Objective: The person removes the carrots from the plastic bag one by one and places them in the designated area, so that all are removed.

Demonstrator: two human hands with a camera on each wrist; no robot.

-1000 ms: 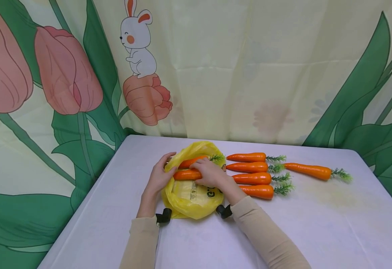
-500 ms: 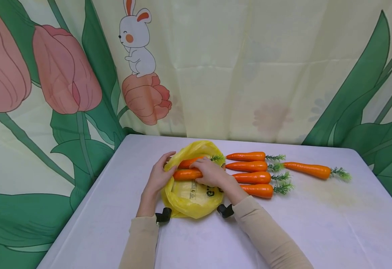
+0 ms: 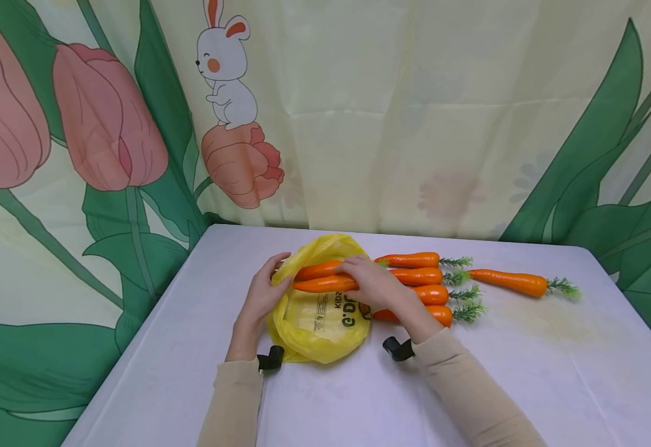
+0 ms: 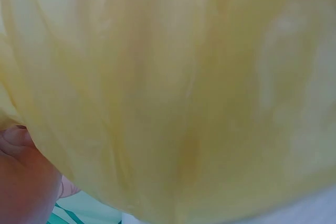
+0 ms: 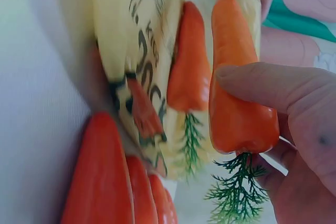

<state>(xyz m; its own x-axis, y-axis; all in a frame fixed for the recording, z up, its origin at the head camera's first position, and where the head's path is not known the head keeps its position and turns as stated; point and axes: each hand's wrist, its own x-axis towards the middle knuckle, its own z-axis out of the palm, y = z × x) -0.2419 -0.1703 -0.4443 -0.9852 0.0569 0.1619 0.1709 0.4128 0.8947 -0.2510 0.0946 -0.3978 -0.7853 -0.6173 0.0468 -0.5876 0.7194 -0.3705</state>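
A yellow plastic bag (image 3: 314, 351) lies on the table with its mouth turned up and its rim folded round. My left hand (image 3: 264, 292) grips the rim on the left, thumb inside and fingers outside. In the left wrist view the bag's film fills most of the picture. My right hand (image 3: 378, 282) holds a carrot (image 5: 236, 82) near its thick leafy end, the thumb across its top. This carrot's tip points left over the bag's mouth, close to my left thumb. Another carrot (image 5: 190, 59) lies inside the bag behind it, partly hidden by my right hand in the head view.
Several carrots (image 3: 422, 277) lie in a stacked row right of the bag, leaves to the right. One more carrot (image 3: 509, 282) lies farther right. A white cloth covers the table (image 3: 526, 372). Behind hangs a curtain (image 3: 359, 124) printed with tulips and a rabbit.
My right hand has moved to the right and slightly up, drawing the held carrot along with it. More of the print in the bag shows. My left hand stays at the rim.
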